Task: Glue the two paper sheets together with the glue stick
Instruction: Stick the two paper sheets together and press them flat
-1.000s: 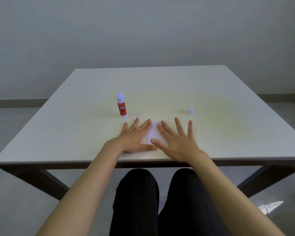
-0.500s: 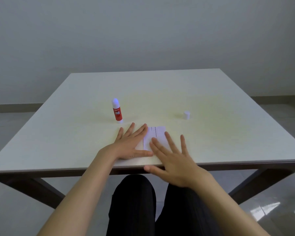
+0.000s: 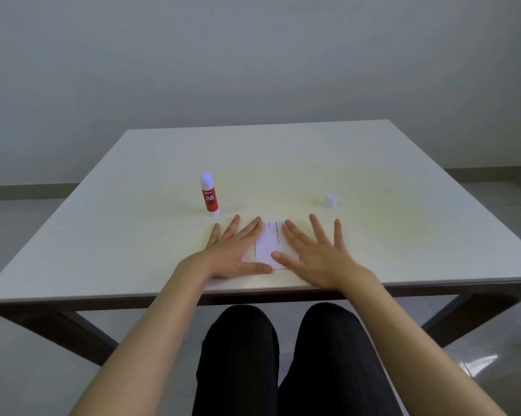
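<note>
Small white paper sheets [image 3: 269, 244] lie flat near the table's front edge, with a line of print on top. My left hand [image 3: 236, 252] rests palm down on their left part, fingers spread. My right hand [image 3: 316, 253] lies flat on their right part, fingers spread too. Only a strip of paper shows between the hands, so I cannot tell how the two sheets overlap. The red glue stick [image 3: 208, 193] stands upright and uncapped, just beyond my left fingertips. Its white cap [image 3: 331, 200] sits apart, beyond my right hand.
The white table [image 3: 283, 163] reaches back to a plain grey wall. Its front edge runs just under my wrists, and my knees in black trousers [image 3: 283, 355] are below it.
My right hand, which had slid back toward the table's front edge, has moved forward again onto the paper. The left hand stays pressed in place.
</note>
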Motion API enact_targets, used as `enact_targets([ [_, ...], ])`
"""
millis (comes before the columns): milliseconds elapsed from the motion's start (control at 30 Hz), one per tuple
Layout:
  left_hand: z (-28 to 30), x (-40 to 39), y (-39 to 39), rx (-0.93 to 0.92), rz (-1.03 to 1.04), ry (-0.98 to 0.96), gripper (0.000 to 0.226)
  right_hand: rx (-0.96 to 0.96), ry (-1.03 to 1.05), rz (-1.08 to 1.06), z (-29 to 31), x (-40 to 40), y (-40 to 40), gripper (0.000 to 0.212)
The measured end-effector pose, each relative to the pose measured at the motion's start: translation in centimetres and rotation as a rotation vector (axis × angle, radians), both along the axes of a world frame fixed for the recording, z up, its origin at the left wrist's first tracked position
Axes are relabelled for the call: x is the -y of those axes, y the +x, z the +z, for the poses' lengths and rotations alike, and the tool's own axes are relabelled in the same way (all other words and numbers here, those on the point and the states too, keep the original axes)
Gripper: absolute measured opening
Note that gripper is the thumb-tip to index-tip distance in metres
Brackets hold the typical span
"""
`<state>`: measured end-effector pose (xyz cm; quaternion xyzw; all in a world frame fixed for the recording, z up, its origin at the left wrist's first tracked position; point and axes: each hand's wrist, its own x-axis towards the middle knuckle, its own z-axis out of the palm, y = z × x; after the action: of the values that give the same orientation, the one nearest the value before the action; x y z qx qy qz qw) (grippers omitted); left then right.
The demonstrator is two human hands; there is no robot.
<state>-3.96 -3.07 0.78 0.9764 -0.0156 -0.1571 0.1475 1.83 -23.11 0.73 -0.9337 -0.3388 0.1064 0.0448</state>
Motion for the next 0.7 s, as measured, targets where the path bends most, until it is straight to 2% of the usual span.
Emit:
enact_targets([
  [67, 0.1, 0.0, 0.0, -0.003, 0.003, -0.003, 0.101, 0.014, -0.023, -0.020, 0.2, -0.9, 0.5, 0.089],
  [167, 0.1, 0.0, 0.0, 0.004, -0.019, 0.028, 0.091, 0.029, 0.019, 0.134, -0.7, -2.2, -0.7, 0.101],
  [233, 0.1, 0.0, 0.1, 0.005, -0.020, 0.025, 0.092, 0.021, 0.035, 0.158, -0.8, -2.0, -0.3, 0.094],
  [333, 0.3, 0.2, 0.0, -0.010, -0.002, 0.002, 0.099, 0.010, -0.005, 0.009, 0.1, -1.5, 1.3, 0.081],
  [400, 0.2, 0.2, 0.0, -0.005, -0.004, 0.011, 0.097, 0.045, -0.001, 0.013, 0.0, -2.2, 0.7, 0.088],
  [500, 0.1, 0.1, 0.1, 0.007, -0.026, 0.047, 0.089, 0.083, 0.037, 0.161, -1.1, -3.0, -1.0, 0.100],
  [633, 0.3, 0.3, -0.1, -0.009, -0.007, 0.004, 0.100, 0.042, 0.013, 0.004, -0.3, -1.7, 1.0, 0.083],
  [700, 0.3, 0.3, -0.1, -0.008, -0.004, 0.014, 0.099, 0.063, 0.014, -0.018, -0.3, -1.9, 0.7, 0.088],
])
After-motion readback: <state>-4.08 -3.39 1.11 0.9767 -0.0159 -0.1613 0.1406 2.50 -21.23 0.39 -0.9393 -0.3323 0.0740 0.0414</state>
